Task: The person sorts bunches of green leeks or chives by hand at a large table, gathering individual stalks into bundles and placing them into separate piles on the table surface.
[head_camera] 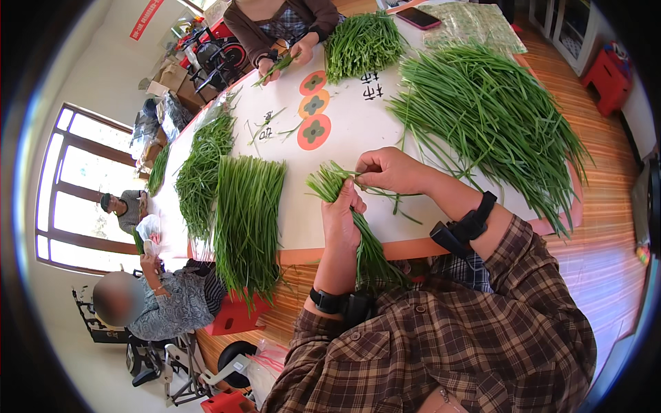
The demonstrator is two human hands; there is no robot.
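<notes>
My left hand (343, 210) is wrapped around a bundle of garlic chives (373, 247), its pale cut ends up and its green leaves hanging past the table edge. At those ends, my right hand (384, 169) pinches a thin chive stalk or leaf between thumb and fingers. Loose chive leaves (405, 206) trail on the table below that hand. A big heap of chives (480, 118) lies to the right. Left of my hands is a neatly lined-up pile of chives (249, 222), its tips drooping over the edge.
The table wears a white cover (310, 217) with an orange border and printed fruit. Farther back are another chive pile (364, 44), a phone (418, 18) and a patterned plastic sheet (472, 26). A person's hands (284, 58) hold chives across the table. More people sit at left.
</notes>
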